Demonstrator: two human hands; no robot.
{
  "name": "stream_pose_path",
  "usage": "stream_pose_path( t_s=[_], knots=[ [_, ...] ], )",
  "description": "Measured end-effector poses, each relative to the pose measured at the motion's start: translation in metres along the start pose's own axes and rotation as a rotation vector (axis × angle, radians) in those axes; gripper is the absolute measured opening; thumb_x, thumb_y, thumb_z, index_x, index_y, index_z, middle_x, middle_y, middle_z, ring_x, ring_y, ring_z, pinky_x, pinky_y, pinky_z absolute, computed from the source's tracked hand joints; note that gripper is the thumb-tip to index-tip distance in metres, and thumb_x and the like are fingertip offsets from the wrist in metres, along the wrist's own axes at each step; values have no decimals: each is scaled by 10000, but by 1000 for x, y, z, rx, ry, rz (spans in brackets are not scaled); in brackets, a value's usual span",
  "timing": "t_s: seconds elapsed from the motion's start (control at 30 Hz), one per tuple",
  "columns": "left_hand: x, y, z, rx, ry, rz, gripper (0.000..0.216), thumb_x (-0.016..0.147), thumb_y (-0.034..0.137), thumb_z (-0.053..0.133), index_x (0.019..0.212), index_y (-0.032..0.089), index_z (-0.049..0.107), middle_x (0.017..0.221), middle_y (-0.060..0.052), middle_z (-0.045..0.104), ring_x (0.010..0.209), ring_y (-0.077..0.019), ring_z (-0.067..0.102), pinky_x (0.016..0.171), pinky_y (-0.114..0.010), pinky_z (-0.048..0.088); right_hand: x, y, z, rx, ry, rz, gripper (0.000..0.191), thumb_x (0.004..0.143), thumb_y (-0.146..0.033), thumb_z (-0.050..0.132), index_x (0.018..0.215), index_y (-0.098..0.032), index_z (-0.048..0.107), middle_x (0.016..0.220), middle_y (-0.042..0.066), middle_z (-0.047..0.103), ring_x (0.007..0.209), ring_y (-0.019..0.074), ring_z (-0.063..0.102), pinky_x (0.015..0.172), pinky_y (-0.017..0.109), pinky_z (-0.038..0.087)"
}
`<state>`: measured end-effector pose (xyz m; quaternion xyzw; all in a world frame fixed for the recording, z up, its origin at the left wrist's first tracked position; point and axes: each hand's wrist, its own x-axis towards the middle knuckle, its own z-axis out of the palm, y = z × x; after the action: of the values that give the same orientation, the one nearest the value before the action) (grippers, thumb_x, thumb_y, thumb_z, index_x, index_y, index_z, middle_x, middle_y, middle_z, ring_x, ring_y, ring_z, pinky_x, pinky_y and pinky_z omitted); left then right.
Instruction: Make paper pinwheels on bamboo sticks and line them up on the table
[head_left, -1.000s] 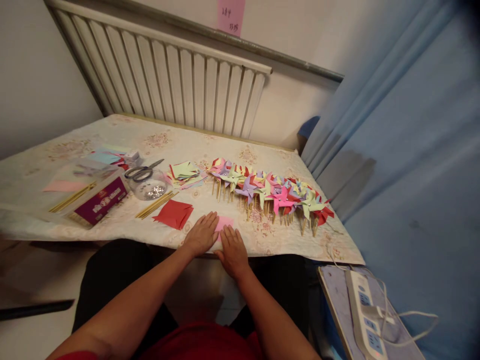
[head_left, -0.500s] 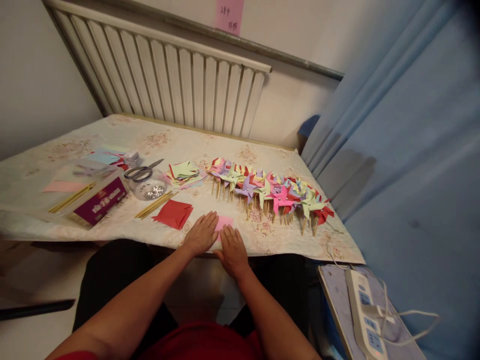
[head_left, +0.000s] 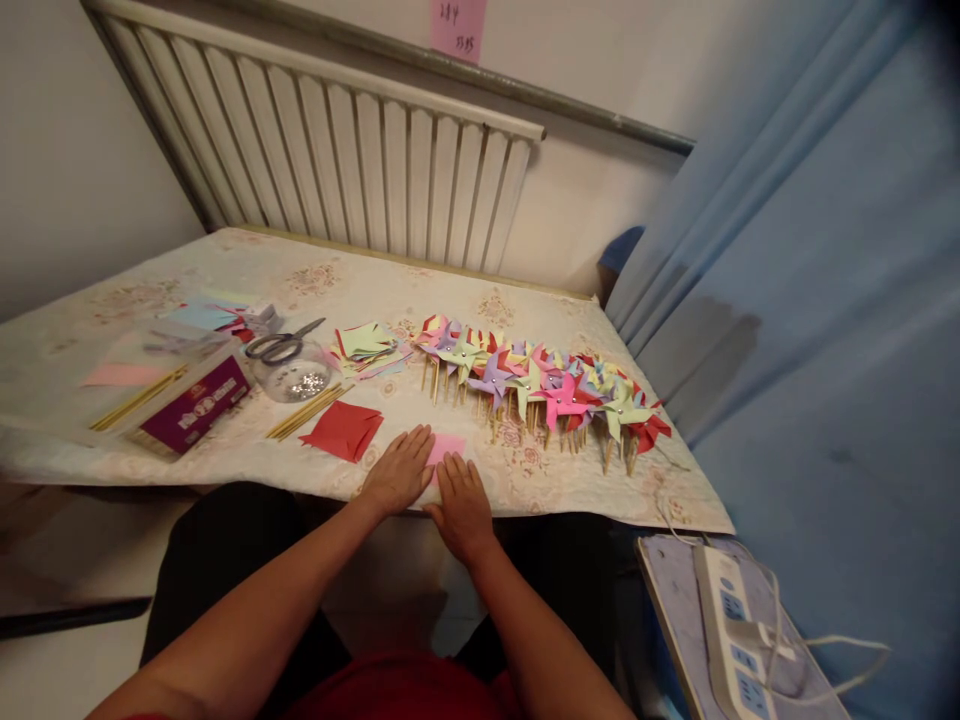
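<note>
A small pink paper square [head_left: 448, 446] lies flat near the front edge of the table. My left hand [head_left: 400, 468] rests flat over its left side, fingers stretched out. Across its lower right part lies my right hand [head_left: 463, 500], also flat with the fingers extended. Both hands cover part of the paper. To the left of my hands is a red stack of cut paper [head_left: 345, 430], beside thin wooden sticks [head_left: 309, 412]. Finished paper pinwheels [head_left: 562, 400] on sticks stand in a dense cluster to the right.
Grey scissors [head_left: 281, 345] lie across a clear bowl of small shiny pieces [head_left: 306, 384]. A purple-labelled clear package [head_left: 196, 405] is further left. Mixed coloured papers [head_left: 367, 345] lie behind the red stack. A power strip [head_left: 735, 640] with cables sits at the lower right.
Both hands stay flat on the pink paper with hardly any movement. The whole view shifts very slightly.
</note>
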<state>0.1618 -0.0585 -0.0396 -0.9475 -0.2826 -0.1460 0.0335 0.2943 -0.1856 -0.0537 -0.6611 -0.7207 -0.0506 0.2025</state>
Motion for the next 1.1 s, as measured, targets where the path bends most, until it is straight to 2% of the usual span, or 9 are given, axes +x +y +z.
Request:
stream_pose_path(
  t_s=[0.17, 0.5, 0.8, 1.1],
  knots=[
    [0, 1, -3, 18, -21, -1, 535, 949, 308, 369, 1415, 73, 487, 1512, -180, 433, 1427, -263, 371, 1173, -437, 286, -1, -1, -2, 17, -4, -1, 640, 935, -368, 558, 1469, -64, 378, 1550, 186, 360, 1476, 307, 238, 1193, 531, 223],
    [0, 0, -5, 16, -31, -6, 530, 958, 317, 359, 1423, 96, 487, 1515, -168, 434, 1430, -262, 367, 1173, -437, 286, -2, -3, -7, 49, -40, 13, 668, 924, -377, 582, 1477, -70, 368, 1576, 173, 316, 1496, 298, 176, 1211, 519, 204],
    [-2, -3, -4, 15, -30, 4, 537, 950, 319, 384, 1432, 101, 475, 1514, -157, 441, 1437, -255, 351, 1177, -425, 270, 0, -1, -5, 99, -61, 14, 730, 892, -421, 623, 1479, -68, 370, 1571, 181, 323, 1484, 331, 210, 1202, 543, 214],
    [-2, 0, -7, 15, -59, -10, 533, 944, 302, 384, 1439, 127, 473, 1527, -153, 421, 1445, -260, 336, 1180, -441, 261, 1, -3, -3, 131, -65, 37, 712, 862, -391, 668, 1447, -69, 419, 1561, 195, 337, 1485, 319, 214, 1200, 546, 220]
  ],
)
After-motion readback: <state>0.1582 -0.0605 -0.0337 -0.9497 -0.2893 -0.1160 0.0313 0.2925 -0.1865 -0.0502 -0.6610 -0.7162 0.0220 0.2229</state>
